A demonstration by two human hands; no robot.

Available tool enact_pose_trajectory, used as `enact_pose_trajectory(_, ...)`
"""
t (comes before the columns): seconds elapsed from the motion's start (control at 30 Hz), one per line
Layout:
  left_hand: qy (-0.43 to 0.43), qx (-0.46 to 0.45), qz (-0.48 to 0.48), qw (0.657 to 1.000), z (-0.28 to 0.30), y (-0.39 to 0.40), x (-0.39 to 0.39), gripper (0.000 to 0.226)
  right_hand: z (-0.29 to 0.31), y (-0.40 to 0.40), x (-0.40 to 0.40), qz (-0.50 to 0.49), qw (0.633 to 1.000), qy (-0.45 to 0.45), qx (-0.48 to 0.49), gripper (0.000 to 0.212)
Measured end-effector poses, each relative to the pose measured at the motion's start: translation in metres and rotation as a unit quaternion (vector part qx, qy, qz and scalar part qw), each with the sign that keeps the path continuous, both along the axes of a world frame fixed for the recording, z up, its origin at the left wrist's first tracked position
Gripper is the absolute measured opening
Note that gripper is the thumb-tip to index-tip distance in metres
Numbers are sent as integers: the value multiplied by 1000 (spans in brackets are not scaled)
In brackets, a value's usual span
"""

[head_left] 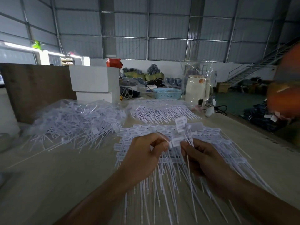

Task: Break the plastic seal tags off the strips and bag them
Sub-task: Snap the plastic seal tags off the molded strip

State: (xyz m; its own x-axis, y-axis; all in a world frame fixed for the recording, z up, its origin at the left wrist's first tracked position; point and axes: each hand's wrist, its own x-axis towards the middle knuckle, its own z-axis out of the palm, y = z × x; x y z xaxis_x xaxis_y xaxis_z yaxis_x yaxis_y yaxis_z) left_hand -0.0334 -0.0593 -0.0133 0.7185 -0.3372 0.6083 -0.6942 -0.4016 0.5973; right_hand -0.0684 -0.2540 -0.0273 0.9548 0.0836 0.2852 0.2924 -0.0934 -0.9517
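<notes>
A stack of white plastic seal strips (215, 153) lies on the table in front of me, tag heads at the far side, thin tails fanning toward me. My left hand (142, 153) pinches one end of a small white tag (176, 142) above the stack. My right hand (203, 158) pinches the tag's other side and holds several loose seals, whose heads (181, 123) stick up above its fingers. A clear bag with a heap of loose white seals (78, 122) lies at the left.
A second bundle of strips (164, 111) lies further back. Behind it stand white boxes (95, 82), a blue basket (168, 93) and a white jug in clear plastic (197, 88). A brown board (37, 88) stands at the far left. The wooden table (65, 176) ends at the right.
</notes>
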Motion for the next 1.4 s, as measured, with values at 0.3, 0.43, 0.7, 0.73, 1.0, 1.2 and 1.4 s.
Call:
enact_pose_trajectory(0.3,66,-22,-98,993,-3,1,3,10,0,0,0,11,999,36,15,39)
enact_pose_trajectory(0.43,70,-21,-126,989,-1,4,5,9,-3,1,0,3,999,30,-25,40)
enact_pose_trajectory(0.7,51,-15,-143,988,0,6,4,9,2,-18,14,-117,986,92,68,29)
enact_pose_trajectory(0.73,25,-8,-99,995,-2,6,4,10,1,-14,12,-99,988,101,59,31)
enact_pose_trajectory(1.0,-105,8,-5,994,-2,-1,0,24,6,16,-10,48,991,117,30,31)
enact_pose_trajectory(1.2,-69,31,-43,996,-6,6,0,40,12,10,-9,6,993,108,55,39)
enact_pose_trajectory(1.4,-154,123,62,978,-5,14,4,34,8,7,-6,33,986,112,119,34)
